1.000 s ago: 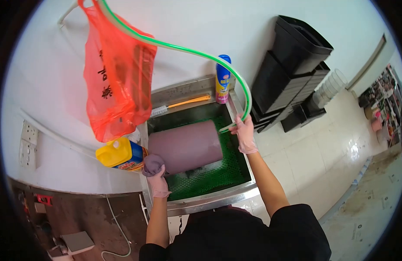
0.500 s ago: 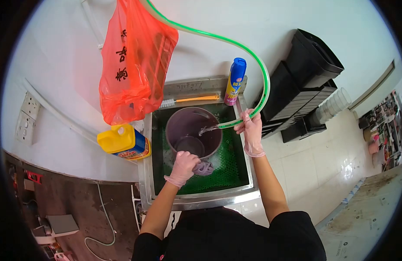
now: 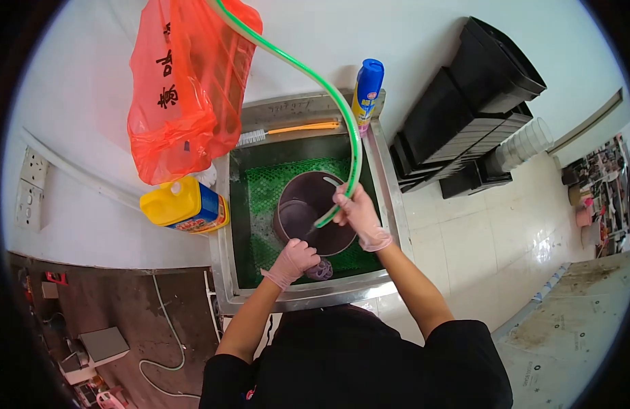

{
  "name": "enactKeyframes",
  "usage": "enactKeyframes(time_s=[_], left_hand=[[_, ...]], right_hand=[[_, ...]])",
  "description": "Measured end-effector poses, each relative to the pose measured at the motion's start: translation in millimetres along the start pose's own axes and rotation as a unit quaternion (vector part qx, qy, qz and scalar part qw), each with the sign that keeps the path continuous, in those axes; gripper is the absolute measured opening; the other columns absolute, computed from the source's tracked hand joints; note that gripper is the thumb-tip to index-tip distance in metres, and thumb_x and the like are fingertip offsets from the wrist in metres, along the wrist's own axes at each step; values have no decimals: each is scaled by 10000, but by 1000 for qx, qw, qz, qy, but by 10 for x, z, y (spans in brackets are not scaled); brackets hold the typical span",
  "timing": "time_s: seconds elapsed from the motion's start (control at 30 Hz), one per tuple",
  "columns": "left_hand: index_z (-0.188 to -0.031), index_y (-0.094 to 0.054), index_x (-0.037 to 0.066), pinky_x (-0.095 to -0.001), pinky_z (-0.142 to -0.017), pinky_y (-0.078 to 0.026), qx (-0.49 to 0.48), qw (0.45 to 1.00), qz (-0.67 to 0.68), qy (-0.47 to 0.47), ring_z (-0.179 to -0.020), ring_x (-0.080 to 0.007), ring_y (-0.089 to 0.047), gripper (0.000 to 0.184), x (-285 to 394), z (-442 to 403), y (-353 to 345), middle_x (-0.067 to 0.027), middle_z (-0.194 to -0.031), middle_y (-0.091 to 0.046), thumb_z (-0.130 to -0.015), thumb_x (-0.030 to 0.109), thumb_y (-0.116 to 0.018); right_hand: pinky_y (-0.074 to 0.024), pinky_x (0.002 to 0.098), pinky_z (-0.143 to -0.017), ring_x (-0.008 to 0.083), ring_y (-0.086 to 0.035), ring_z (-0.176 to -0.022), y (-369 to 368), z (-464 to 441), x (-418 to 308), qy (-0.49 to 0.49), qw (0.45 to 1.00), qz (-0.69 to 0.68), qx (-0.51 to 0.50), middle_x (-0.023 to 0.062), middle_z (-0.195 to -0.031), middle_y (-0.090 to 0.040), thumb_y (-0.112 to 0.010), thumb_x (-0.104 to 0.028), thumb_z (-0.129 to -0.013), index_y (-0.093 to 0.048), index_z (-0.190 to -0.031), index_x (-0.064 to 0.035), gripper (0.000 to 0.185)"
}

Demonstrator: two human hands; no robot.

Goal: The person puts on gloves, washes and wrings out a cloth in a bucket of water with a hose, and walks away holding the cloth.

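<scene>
We hold the hose [image 3: 342, 105] in our gloved right hand [image 3: 359, 217], thumb and fingers pinching it a little above its open end, which points down and left over the mouth of the bucket [image 3: 302, 203]. Our gloved left hand [image 3: 292, 263] is at the bucket's near rim, its fingers curled and pressed together on a bunched purple cloth [image 3: 319, 269] (much of it is hidden from us by the knuckles), and the visible part hangs outside the bucket. The dark purple bucket is in the near right part of the metal sink [image 3: 394, 184], its mouth facing us, over a green mesh mat [image 3: 264, 191] that shows on the left and beyond it. Along the far ledge we see a brush [image 3: 291, 128] with an orange handle, its pale bristles toward the left, and at the far right corner a blue-capped spray can [image 3: 367, 92]. Just outside the left rim is a yellow jug [image 3: 182, 204], with a red plastic bag [image 3: 185, 95] hanging beyond it. To the right of the sink we have stacked black bins [image 3: 471, 92] (they look tilted in this wide view) and, beside them, nested clear cups [image 3: 523, 146].
</scene>
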State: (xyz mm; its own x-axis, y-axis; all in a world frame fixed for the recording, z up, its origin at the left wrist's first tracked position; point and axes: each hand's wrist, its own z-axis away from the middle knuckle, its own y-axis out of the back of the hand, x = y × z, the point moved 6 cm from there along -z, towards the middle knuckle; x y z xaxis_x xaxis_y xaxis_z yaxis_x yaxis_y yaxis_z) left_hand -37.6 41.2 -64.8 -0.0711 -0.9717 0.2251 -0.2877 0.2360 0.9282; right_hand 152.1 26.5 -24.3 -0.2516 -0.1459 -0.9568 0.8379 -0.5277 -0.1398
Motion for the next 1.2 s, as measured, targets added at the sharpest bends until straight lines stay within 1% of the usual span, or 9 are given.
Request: enactKeyframes(time_s=[0.13, 0.23, 0.4, 0.63, 0.77, 0.87, 0.9, 1.0, 1.2], left_hand=[[-731, -528, 174, -342, -726, -416, 6, 1000, -4, 3, -751, -189, -519, 86, -89, 57, 68, 4, -738, -504, -684, 146, -595], [-749, -537, 175, -348, -735, -415, 17, 1000, -15, 19, -759, -190, -520, 98, -145, 137, 146, 7, -747, -510, -681, 141, -599], [-781, -562, 176, -355, -759, -407, 21, 999, -3, 29, -789, -191, -526, 142, -213, 98, 133, 18, -805, -551, -662, 121, -618], [-803, -591, 178, -360, -776, -400, -30, 999, -4, 32, -826, -196, -540, 231, -237, -46, 141, 28, -892, -615, -600, 101, -669], [-825, -609, 172, -366, -759, -391, 40, 996, 27, 76, -772, -234, -531, 275, -352, -14, 302, 15, -854, -607, -575, 84, -684], [-916, -625, 132, -349, -802, -438, 128, 961, 76, 234, -857, -216, -578, 404, -639, 136, 406, -10, -884, -628, -547, -20, -696], [-916, -625, 132, -349, -802, -438, 130, 960, 78, 234, -857, -216, -578, 404, -717, 209, 325, -10, -884, -628, -547, -20, -696], [-974, -603, 57, -348, -880, -476, 286, 738, 370, 486, -984, -184, -598, 315, -1268, 714, -104, -26, -980, -659, -697, -41, -715], [-1088, -566, 21, -325, -942, -472, 396, 627, 484, 464, -1106, -170, -557, 458, -1156, 741, 187, -64, -1121, -622, -679, -78, -749]], right_hand=[[-457, 217, -448, 115, -576, -519, -91, -129, 21, 73, 992, -95, 44, 37, -848, -578, -526, -107, -954, -468, -1062, -63, 130], [-471, 222, -453, 132, -601, -547, 190, -184, -134, 136, 970, -114, 169, 52, -874, -576, -508, -101, -964, -459, -1063, -44, 125], [-478, 230, -459, 140, -612, -559, 173, -87, -308, 109, 979, -31, 169, 57, -878, -573, -495, -105, -972, -454, -1064, -38, 120], [-466, 230, -453, 123, -585, -532, -235, -179, -385, 148, 966, -158, 138, 46, -884, -576, -516, -160, -973, -455, -1063, -38, 164], [-449, 221, -444, 114, -570, -518, 116, -94, -715, 139, 973, -109, 150, 36, -871, -577, -525, -206, -974, -461, -1066, -40, 200], [-435, 216, -433, 107, -566, -514, 452, -106, -951, 154, 966, -63, 196, 31, -854, -576, -512, -207, -977, -468, -1075, -49, 190], [-435, 216, -433, 107, -566, -514, 526, -128, -985, 155, 966, -61, 196, 31, -854, -576, -512, -207, -977, -468, -1075, -49, 190], [-424, 219, -415, 101, -558, -497, 688, -193, -1023, 144, 968, -12, 205, 20, -822, -565, -502, -184, -976, -478, -1075, -58, 162], [-403, 219, -393, 96, -535, -463, 696, -203, -828, 82, 982, 17, 170, 11, -811, -553, -492, -165, -976, -484, -1048, -63, 126]])
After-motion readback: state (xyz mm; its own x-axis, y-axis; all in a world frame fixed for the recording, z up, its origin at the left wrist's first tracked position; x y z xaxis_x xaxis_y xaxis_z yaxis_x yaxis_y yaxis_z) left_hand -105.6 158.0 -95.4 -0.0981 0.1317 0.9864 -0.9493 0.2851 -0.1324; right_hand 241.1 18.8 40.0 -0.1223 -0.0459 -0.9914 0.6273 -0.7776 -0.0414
